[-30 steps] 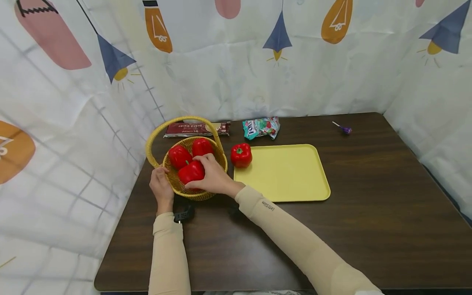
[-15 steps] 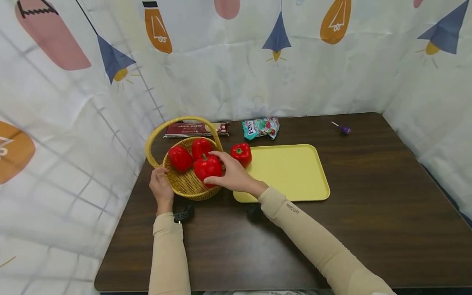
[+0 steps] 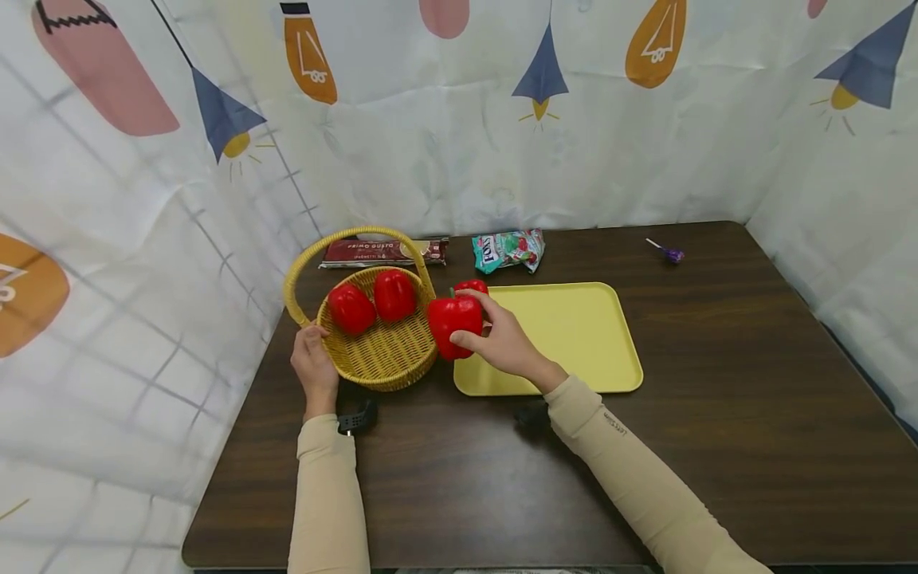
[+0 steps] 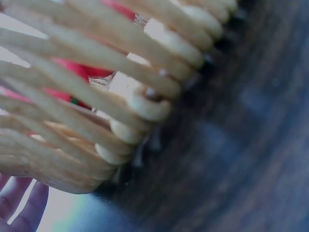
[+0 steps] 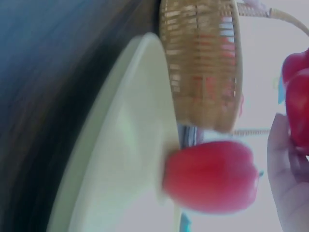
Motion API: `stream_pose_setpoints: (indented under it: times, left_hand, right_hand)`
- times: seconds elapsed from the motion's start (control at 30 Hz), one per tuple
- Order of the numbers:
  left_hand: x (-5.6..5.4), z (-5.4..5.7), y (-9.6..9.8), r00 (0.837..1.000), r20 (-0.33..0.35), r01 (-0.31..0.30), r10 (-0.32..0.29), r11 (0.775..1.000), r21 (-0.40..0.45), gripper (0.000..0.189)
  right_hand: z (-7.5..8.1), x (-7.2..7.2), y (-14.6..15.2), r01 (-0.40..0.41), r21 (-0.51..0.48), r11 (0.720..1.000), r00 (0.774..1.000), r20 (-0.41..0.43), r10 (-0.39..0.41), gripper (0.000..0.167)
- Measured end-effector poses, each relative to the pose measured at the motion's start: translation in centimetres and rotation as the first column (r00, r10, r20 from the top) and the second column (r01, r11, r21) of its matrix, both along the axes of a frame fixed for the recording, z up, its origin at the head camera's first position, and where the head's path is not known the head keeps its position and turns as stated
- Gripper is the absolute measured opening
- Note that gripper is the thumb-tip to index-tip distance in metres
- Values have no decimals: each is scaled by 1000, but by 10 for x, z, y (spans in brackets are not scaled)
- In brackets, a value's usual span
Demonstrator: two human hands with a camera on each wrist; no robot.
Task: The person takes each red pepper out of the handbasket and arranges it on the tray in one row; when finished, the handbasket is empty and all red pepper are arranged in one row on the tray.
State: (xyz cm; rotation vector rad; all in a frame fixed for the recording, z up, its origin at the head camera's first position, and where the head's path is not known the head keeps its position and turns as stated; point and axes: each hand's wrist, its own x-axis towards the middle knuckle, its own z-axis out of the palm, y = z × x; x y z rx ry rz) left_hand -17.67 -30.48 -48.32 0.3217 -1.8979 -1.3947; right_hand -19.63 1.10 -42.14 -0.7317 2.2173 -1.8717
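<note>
Red, glossy bell pepper [image 3: 449, 325] aloft: from here I see the right hand [image 3: 505, 341] pinching it just right of the round yellow wicker basket [image 3: 382, 355], whose left rim the left hand [image 3: 314, 365] grips. Two more red peppers [image 3: 351, 309] lie inside; a rectangular yellow tray [image 3: 574, 343] to its right.

The beige-sleeved left forearm [image 3: 328, 498] reaches nearly straight from the near side toward the far side, ending in a bare left hand [image 3: 314, 371] with its fingers bent in a hold. The beige-sleeved right forearm [image 3: 641, 478], small dark lettering [image 3: 615, 423] by its fabric cuff [image 3: 574, 405], slants from near right toward far left — its bare right hand [image 3: 504, 339] points leftward in a curved grip, thumb on the near side and fingers on the far side.
</note>
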Motion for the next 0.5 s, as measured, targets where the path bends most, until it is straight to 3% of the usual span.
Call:
stream_pose_setpoints:
  times: [0.13,0.3,0.43,0.5]
  left_hand:
    - [-1,-2,-1,1000,10,-8,8,1000,-18,51]
    - [4,8,7,1000,-8,2,-2,1000,-17,52]
    - [4,9,8,1000,-13,9,-9,1000,-25,56]
    - [0,3,4,1000,-11,5,-5,999,-32,56]
  right_hand:
    - [-5,-6,18,30,-78,996,999,-12,-31,52]
    - [-7,-15,38,30,-173,984,999,-13,-33,50]
    - [-6,-22,50,30,-182,983,1000,1,-30,54]
    - [-6,-25,56,42,-167,985,999,10,-41,57]
